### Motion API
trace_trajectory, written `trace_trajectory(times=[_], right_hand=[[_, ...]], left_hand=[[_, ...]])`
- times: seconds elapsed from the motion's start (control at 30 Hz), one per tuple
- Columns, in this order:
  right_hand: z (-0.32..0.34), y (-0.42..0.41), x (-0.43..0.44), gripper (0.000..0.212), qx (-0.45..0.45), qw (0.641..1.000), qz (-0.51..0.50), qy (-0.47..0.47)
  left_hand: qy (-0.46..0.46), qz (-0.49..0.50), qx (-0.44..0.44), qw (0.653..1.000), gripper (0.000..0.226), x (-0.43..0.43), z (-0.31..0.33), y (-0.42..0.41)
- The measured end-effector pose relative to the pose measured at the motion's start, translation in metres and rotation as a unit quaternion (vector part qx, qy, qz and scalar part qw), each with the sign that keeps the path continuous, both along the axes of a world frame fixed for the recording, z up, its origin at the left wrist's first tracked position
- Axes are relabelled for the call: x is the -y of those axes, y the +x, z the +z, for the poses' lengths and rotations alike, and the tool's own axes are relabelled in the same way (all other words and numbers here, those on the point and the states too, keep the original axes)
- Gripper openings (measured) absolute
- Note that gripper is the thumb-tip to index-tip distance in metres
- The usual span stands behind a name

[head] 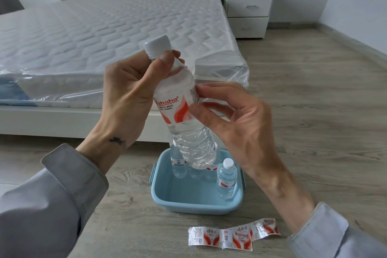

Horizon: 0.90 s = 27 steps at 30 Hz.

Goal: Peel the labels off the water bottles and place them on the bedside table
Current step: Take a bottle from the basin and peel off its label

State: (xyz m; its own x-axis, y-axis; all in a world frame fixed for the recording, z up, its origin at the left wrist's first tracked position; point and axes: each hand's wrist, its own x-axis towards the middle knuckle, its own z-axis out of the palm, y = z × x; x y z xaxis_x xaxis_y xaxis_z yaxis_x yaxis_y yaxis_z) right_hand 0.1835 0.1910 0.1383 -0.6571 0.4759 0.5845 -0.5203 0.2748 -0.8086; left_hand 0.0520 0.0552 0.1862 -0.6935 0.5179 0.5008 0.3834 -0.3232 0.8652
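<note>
The left hand grips a full water bottle by its neck, tilted above the blue tub on the floor. The right hand has its fingers pinched on the edge of the label at the bottle's right side. The thin film label will likely tear easily, and the bottle looks heavy and slippery, so the seam edge seems the best hold.

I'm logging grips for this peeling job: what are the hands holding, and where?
The left hand grips the water bottle at its neck, under the cap; the right hand pinches the label edge.
</note>
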Motion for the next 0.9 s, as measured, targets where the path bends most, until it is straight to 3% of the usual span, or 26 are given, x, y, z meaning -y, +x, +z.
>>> trace_trajectory(times=[0.37, 0.7, 0.9], right_hand=[[0.000, 0.003, 0.009, 0.031, -0.072, 0.985, -0.103, 0.118], [-0.003, 0.002, 0.014, 0.019, -0.069, 0.982, -0.142, 0.105], [-0.006, -0.002, 0.020, 0.012, -0.046, 0.980, -0.174, 0.086]], left_hand=[[0.017, 0.001, 0.008, 1.000, 0.031, -0.004, 0.007, 0.005], [0.017, 0.063, -0.031, 0.997, 0.032, -0.005, 0.009, 0.010], [0.004, 0.128, -0.059, 0.990, 0.046, -0.008, 0.003, 0.010]])
